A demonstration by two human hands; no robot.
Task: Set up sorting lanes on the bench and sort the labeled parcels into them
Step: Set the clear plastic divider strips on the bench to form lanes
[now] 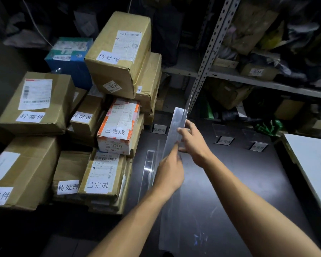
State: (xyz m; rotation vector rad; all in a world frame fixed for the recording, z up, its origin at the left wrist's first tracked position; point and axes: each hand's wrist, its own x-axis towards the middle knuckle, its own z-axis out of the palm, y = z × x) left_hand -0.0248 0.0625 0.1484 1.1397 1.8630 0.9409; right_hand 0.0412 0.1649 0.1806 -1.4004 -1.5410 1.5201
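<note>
Grip: clear strip [174, 130] is held from both sides, left hand [170, 171] low with fingers curled onto it, right hand [192, 141] higher
Parcels [117, 127]: stacked at left, white labels outward
Bench [220, 182]: strip raised over it; three tags [224, 140] are set along far edge
</note>
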